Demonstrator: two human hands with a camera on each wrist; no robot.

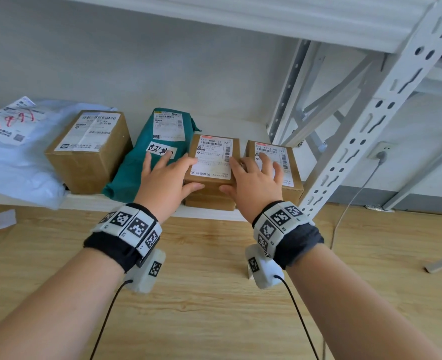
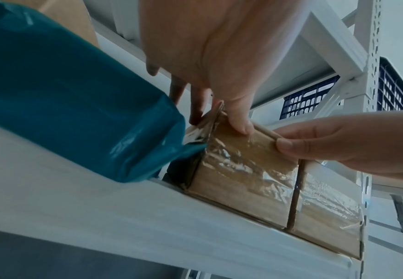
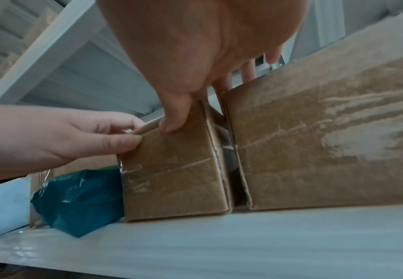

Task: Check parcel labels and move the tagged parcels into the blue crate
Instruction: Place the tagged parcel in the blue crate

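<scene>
Teal bag (image 1: 147, 157) against gripped box (image 1: 212, 162)

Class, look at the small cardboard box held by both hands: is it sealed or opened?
Sealed. Clear tape runs across the front of the small cardboard box, its flaps lie closed, and a shipping label covers its top.

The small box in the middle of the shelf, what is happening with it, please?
A person holds the small cardboard box with both hands: the left hand and the right hand grip its near top edge, thumbs on the front face, fingers over the top. The box stands on the white shelf, between the teal bag, which carries a handwritten tag, and another brown box. The blue crate shows beyond the shelf frame.
</scene>
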